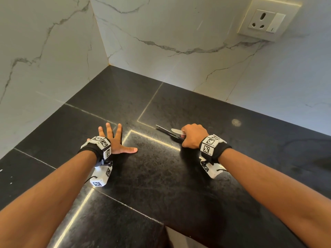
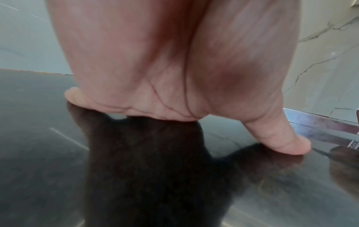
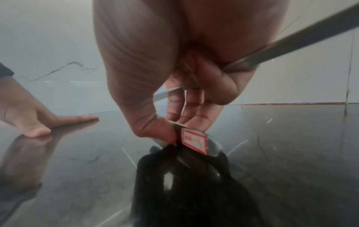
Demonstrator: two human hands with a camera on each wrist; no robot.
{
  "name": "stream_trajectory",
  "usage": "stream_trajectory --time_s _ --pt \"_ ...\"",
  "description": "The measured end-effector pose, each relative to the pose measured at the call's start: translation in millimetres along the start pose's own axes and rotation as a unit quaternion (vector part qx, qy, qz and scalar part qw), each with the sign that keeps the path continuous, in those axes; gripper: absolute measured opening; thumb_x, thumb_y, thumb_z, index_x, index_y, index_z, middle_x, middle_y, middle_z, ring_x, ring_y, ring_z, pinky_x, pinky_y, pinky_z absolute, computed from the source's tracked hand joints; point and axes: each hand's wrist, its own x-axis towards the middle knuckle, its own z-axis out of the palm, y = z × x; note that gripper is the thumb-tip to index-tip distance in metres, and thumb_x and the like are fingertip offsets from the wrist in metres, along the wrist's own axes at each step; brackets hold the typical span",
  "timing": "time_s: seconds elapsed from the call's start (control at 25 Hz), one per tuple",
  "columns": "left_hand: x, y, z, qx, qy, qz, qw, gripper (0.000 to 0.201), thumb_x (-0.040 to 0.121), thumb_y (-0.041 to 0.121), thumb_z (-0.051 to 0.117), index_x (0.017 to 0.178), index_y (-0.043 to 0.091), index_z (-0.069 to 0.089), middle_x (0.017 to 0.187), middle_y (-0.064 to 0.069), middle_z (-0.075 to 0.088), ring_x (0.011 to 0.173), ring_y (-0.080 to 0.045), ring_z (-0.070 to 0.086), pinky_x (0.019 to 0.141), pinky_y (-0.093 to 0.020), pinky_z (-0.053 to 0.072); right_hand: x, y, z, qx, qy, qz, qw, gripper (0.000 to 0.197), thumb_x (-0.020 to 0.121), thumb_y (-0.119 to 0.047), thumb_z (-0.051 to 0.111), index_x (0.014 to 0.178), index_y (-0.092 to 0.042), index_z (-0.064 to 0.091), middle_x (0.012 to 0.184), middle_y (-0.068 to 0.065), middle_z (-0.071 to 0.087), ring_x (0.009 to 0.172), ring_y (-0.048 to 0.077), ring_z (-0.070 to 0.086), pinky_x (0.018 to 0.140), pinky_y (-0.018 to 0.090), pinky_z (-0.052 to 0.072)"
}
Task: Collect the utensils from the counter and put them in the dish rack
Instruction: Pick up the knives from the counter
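My right hand [image 1: 192, 136] grips a bundle of metal utensils [image 1: 176, 131] just above the black counter [image 1: 157, 179]; their ends stick out to the left of the fist. In the right wrist view the fingers curl round the utensils [image 3: 310, 35], and one end with a red-bordered sticker [image 3: 194, 142] touches the counter. My left hand [image 1: 114, 140] lies flat on the counter with fingers spread, holding nothing; its thumb [image 2: 287, 142] points toward the utensils [image 2: 326, 122]. No dish rack is in view.
White marble walls [image 1: 179, 33] meet in a corner behind the counter. A wall socket [image 1: 266, 20] sits at the upper right. The counter's front edge [image 1: 179, 228] runs below my arms.
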Motion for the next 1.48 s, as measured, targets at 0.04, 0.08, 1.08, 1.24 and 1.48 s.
stream_trajectory --time_s 0.04,0.08,1.08,1.24,1.48 --pt "-1 1 -1 -0.001 -0.002 -0.004 1.000 0.154 0.021 0.105 0.034 0.145 0.037 -0.029 0.154 -0.010 -0.037 0.141 -0.045 -0.028 0.112 -0.070 0.005 -1 3 0 0.031 -0.003 0.001 1.000 0.019 0.073 -0.026 0.075 0.089 -0.018 0.070 0.087 0.003 0.071 0.082 0.022 0.066 0.077 0.038 0.059" --pt "-4 2 -3 -0.004 -0.003 -0.012 1.000 0.152 0.025 0.103 0.036 0.145 0.036 -0.028 0.155 -0.010 -0.036 0.142 -0.044 -0.027 0.112 -0.070 0.006 -2 7 1 0.077 -0.008 0.004 0.997 0.018 0.071 -0.024 0.076 0.087 -0.018 0.073 0.086 0.002 0.073 0.082 0.020 0.068 0.078 0.037 0.059" --pt "-171 333 87 -0.697 -0.042 0.223 0.680 0.018 0.102 0.014 0.042 0.113 0.007 0.055 0.112 -0.020 0.067 0.099 -0.030 0.069 0.084 -0.039 0.059 -182 151 2 0.201 0.125 -0.045 0.970 0.039 0.105 -0.040 0.030 0.108 -0.019 0.063 0.089 0.005 0.051 0.079 0.014 0.049 0.080 0.036 0.045" --pt "-199 386 116 -0.669 -0.008 0.267 0.694 0.015 0.100 0.010 0.046 0.109 0.006 0.058 0.110 -0.021 0.067 0.100 -0.030 0.069 0.078 -0.034 0.060 -215 197 -4 0.192 0.167 -0.041 0.966 0.040 0.106 -0.035 0.031 0.117 -0.008 0.058 0.091 0.004 0.051 0.084 0.020 0.050 0.081 0.038 0.043" --pt "-238 453 146 -0.669 0.057 0.287 0.683 0.023 0.103 0.008 0.035 0.124 0.013 0.043 0.102 -0.019 0.068 0.088 -0.026 0.072 0.073 -0.030 0.061 -274 276 -3 0.246 0.179 -0.047 0.951 0.044 0.103 -0.035 0.044 0.142 -0.017 0.050 0.105 -0.002 0.057 0.096 0.013 0.054 0.088 0.030 0.045"
